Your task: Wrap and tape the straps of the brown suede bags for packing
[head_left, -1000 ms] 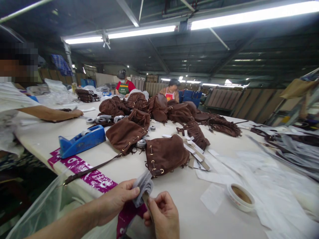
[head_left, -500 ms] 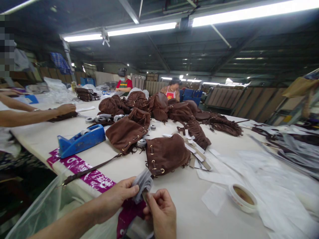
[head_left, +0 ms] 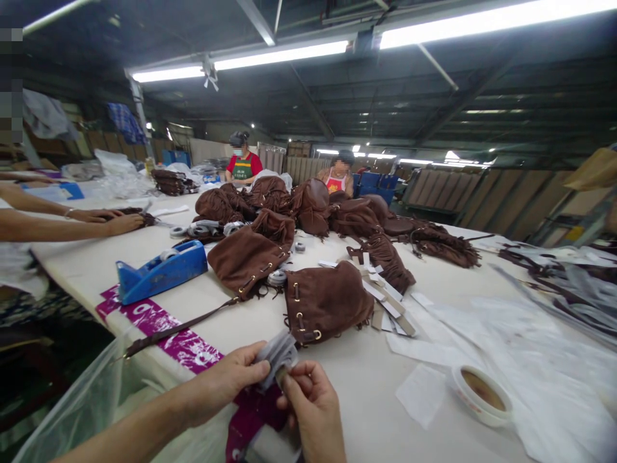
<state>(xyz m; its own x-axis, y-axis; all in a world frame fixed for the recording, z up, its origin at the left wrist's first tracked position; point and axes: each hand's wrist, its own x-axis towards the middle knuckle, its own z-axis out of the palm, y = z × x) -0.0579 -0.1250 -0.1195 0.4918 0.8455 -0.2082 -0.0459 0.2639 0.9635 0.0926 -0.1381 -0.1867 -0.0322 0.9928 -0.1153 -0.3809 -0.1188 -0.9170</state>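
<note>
My left hand [head_left: 241, 373] is closed around a folded grey-wrapped strap [head_left: 278, 351], thumb on top. Close against its lower end, my right hand [head_left: 313, 402] pinches a small part of the same bundle; the fingers partly hide what lies between them. Both hands are at the table's near edge, above a purple printed strip [head_left: 250, 418]. Just beyond them lies a brown drawstring bag [head_left: 330, 302] with gold eyelets. A second brown bag [head_left: 248, 254] lies behind it to the left, its strap trailing toward the near edge.
A blue tape dispenser [head_left: 161, 273] stands at left. More brown bags [head_left: 308, 206] are heaped at the back. White card strips [head_left: 385, 292], a tape roll [head_left: 482, 395] and thin white sheets [head_left: 540, 360] lie at right. A co-worker's hands [head_left: 120, 222] work at far left; two people are behind the heap.
The view has shifted slightly, so the table's contents appear a little further right. My right fingers have moved up closer to the grey bundle. The co-worker's hands at left have shifted.
</note>
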